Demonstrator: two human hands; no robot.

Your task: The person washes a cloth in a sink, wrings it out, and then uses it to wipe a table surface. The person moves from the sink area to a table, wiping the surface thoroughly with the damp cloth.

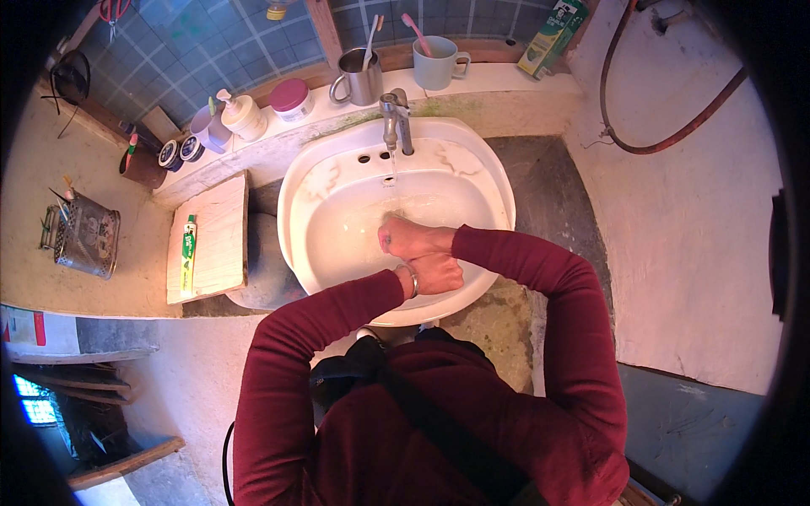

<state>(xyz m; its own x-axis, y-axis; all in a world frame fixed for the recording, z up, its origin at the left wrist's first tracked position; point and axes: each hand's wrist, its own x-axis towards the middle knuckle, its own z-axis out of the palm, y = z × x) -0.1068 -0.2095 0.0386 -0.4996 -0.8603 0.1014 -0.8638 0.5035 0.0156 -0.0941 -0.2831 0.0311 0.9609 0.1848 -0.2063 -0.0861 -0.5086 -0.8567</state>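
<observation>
My left hand [437,275], with a silver bangle [413,281] at its wrist, is closed against the underside of my right wrist. Curled in toward the basin's middle, my right hand [405,238] crosses above the left one, and the two touch. What the fingers of either hand close on is hidden. Both hands are over the white washbasin [291,221], toward its near side. A thin stream of water [394,169] falls from the metal tap [391,118] just beyond my right hand. Dark red sleeves [540,261] reach to both wrists.
On the ledge behind stand a steel mug [361,80] and a pale cup [434,67] with toothbrushes, a pump bottle [243,118] and a maroon-lidded jar [291,99]. A toothpaste tube [188,253] lies on a board [215,228] at left. A hose [666,145] hangs at right.
</observation>
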